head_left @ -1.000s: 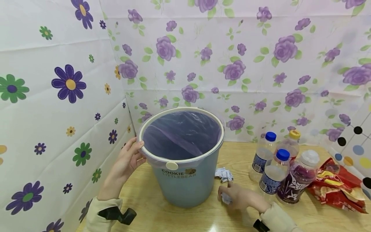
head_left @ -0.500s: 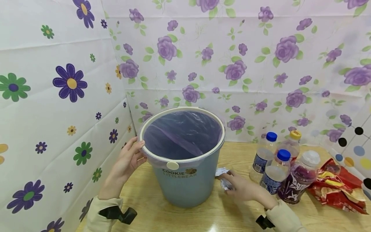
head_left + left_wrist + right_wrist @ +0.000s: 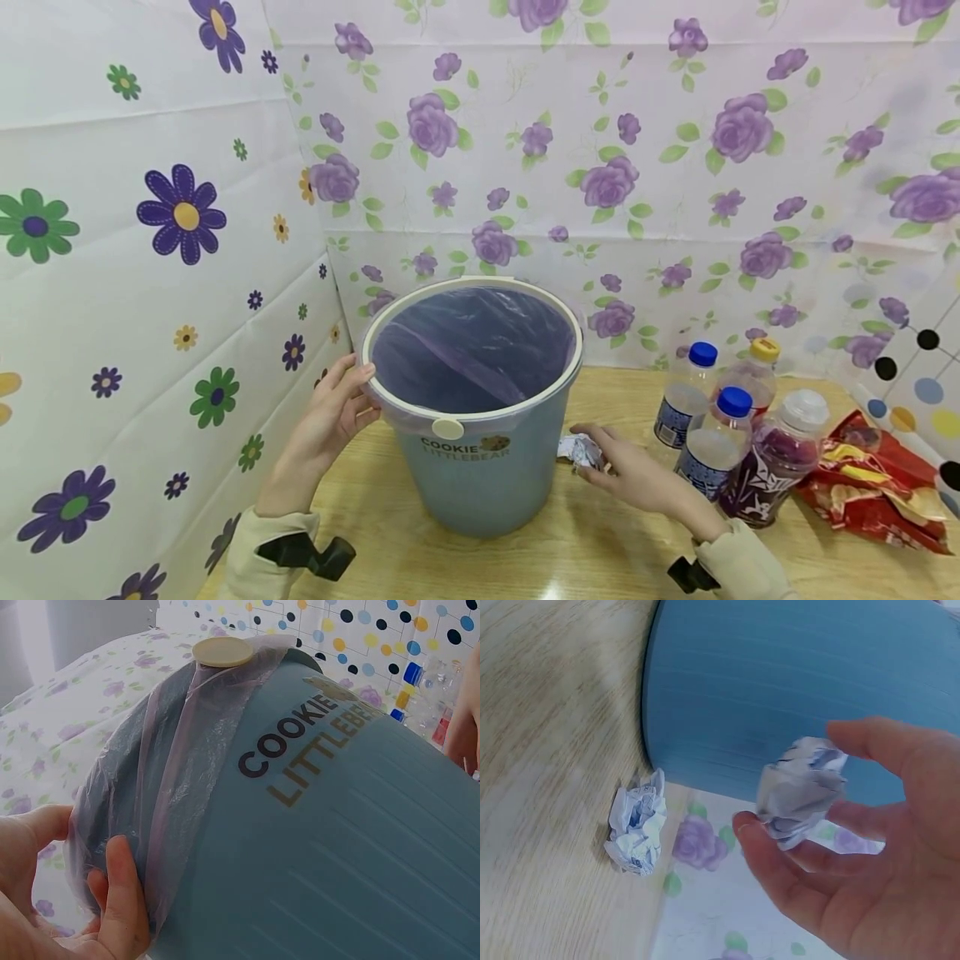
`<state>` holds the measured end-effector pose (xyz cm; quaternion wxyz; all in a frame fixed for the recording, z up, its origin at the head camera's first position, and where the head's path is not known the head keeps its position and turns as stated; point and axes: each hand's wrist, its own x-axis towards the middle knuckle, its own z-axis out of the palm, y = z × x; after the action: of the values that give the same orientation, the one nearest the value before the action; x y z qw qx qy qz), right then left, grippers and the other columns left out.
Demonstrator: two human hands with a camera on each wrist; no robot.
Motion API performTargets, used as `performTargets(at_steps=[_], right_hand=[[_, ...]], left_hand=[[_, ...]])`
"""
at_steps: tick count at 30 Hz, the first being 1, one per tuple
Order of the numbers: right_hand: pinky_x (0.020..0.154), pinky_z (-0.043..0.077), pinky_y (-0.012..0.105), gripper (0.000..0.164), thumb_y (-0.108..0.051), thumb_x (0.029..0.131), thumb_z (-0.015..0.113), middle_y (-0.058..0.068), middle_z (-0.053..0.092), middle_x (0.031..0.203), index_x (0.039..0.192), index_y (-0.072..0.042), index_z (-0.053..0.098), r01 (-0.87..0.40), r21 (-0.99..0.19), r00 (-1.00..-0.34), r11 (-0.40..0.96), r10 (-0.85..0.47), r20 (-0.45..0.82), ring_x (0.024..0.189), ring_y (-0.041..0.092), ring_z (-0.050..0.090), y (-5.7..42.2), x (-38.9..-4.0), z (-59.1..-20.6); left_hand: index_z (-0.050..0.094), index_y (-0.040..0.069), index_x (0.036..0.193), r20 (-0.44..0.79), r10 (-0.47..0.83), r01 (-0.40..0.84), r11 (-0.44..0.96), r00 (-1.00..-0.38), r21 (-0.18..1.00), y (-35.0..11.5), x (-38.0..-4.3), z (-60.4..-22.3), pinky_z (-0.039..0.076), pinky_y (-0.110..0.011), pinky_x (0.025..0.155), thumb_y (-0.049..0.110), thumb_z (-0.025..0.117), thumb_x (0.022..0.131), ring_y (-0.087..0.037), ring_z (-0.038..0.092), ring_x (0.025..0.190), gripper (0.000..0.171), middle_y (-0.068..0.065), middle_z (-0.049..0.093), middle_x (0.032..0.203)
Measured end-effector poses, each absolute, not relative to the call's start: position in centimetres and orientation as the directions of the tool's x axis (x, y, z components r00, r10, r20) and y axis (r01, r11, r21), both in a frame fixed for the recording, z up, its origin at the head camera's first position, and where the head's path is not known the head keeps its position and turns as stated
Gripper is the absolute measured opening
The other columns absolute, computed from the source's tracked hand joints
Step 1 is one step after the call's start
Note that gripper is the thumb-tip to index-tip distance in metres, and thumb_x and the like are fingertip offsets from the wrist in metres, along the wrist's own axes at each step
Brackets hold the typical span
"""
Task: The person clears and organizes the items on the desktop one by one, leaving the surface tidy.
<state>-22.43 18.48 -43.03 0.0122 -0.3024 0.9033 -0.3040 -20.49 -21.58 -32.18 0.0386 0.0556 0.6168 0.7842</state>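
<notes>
A blue-grey trash bin [image 3: 480,492] with a cream rim and a thin purple bag lining it stands upright on the table. My left hand [image 3: 322,421] grips the bin's rim at its left side; in the left wrist view the thumb and fingers pinch the bag-covered edge [image 3: 142,847]. To the right of the bin, my right hand [image 3: 637,475] holds a crumpled paper ball [image 3: 802,791] between thumb and fingertips, above the table. A second crumpled paper [image 3: 637,829] lies on the wood close to the bin's base.
Several plastic bottles stand grouped right of my right hand, among them a blue-capped bottle [image 3: 712,454] and a purple-labelled one [image 3: 772,458]. A red snack bag [image 3: 873,487] lies beyond them. Flowered cloth walls [image 3: 525,192] close off the back and left.
My right hand has lifted the paper ball off the table and moved it forward, close to the other crumpled paper in the head view. My left hand stays on the rim.
</notes>
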Motion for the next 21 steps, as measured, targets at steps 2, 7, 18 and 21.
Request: performTargets(at_steps=[2,7,18,21], right_hand=[[0.065,0.049,0.022,0.053,-0.031,0.096,0.059,0.01,0.056,0.115,0.142,-0.013,0.039,-0.535,-0.566,-0.825,0.627,-0.532,0.189,0.076,0.002,0.051,18.5,-22.5,-43.0],[0.066,0.051,0.022,0.053,-0.037,0.099,0.053,0.009,0.057,0.117,0.143,-0.013,0.038,-0.494,-0.621,-0.853,0.608,-0.476,0.213,0.077,0.001,0.057,18.3,-22.5,-42.9],[0.078,0.054,0.027,0.045,-0.026,0.098,0.056,0.008,0.055,0.126,0.139,-0.015,0.042,-0.55,-0.629,-0.834,0.549,-0.323,0.448,0.1,0.015,0.056,18.1,-22.2,-42.2],[0.075,0.055,0.027,0.041,-0.016,0.097,0.058,0.005,0.058,0.118,0.137,-0.013,0.047,-0.605,-0.584,-0.784,0.542,-0.277,0.555,0.098,0.009,0.055,18.0,-22.3,-41.8]], left_hand=[[0.037,0.015,0.131,0.037,0.127,0.006,-0.236,-0.991,0.972,-21.6,-20.5,-32.2,0.053,-0.017,0.066,0.022,0.051,0.097,-0.004,0.058,0.07,0.038,0.007,0.061,0.084],[0.036,0.015,0.132,0.036,0.124,0.006,-0.236,-0.992,0.972,-21.5,-20.6,-32.1,0.053,-0.017,0.066,0.022,0.051,0.097,-0.004,0.058,0.07,0.038,0.007,0.06,0.083],[0.036,0.015,0.132,0.044,0.129,0.012,-0.235,-0.991,0.972,-21.6,-20.5,-32.2,0.053,-0.017,0.066,0.022,0.05,0.097,-0.004,0.058,0.069,0.038,0.007,0.06,0.082],[0.036,0.016,0.132,0.047,0.129,0.015,-0.235,-0.991,0.972,-21.6,-20.5,-32.2,0.052,-0.017,0.066,0.022,0.05,0.098,-0.004,0.058,0.069,0.037,0.007,0.06,0.082]])
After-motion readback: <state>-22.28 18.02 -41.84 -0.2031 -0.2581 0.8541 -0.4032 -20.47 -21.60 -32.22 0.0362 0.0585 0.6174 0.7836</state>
